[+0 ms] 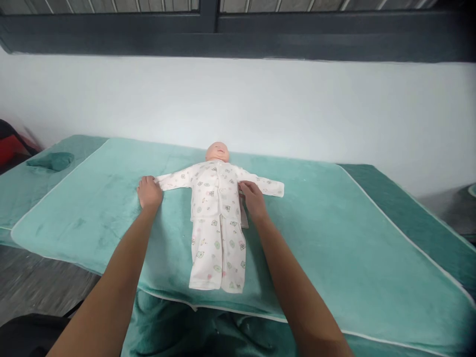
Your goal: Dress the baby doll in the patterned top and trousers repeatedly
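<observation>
A baby doll lies on its back on a teal towel, arms spread, dressed in a white patterned top and matching trousers. My left hand is closed on the cuff of the doll's sleeve at the left end. My right hand rests on the doll's other sleeve near the armpit, fingers curled onto the cloth beside the top's side edge. Both my forearms reach in from the bottom of the view.
The towel covers a padded table with a darker green sheet. A small green pillow lies at the far left. A white wall and a dark window frame stand behind. Something red and black sits at the left edge.
</observation>
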Demonstrator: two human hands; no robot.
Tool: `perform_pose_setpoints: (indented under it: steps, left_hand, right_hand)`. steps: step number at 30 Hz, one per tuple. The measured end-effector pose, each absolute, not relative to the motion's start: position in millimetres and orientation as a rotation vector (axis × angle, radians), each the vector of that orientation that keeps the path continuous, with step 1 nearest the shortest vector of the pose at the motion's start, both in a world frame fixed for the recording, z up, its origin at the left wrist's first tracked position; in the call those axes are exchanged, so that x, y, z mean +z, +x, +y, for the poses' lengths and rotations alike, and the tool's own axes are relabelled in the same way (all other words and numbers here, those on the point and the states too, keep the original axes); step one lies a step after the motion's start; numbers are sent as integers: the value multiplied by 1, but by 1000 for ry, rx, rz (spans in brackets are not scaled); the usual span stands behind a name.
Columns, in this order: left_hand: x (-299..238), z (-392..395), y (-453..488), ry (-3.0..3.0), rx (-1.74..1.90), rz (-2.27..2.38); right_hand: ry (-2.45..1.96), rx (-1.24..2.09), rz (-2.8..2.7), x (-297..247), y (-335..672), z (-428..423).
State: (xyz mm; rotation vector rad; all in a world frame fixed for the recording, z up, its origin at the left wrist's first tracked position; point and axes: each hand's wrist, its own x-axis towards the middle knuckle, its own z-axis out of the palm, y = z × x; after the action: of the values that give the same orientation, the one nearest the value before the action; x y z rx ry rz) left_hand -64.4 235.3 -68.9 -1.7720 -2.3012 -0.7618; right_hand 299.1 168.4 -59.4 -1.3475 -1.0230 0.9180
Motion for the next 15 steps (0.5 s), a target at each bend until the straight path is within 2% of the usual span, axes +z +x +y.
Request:
perform_pose_setpoints:
  steps: [4, 8, 15]
  left_hand:
    - [-69, 235, -66, -1786, -748, -2294]
    - [-67, 233, -66, -1786, -792, -2286]
    - [-58, 212, -63, -1718, -1264, -2110]
  right_hand:
    - [-1567, 704, -1180, -67, 318, 187]
    - [-1562, 629, -1308, -76, 316, 178]
    - [-1751, 361, -1580, -61, 301, 154]
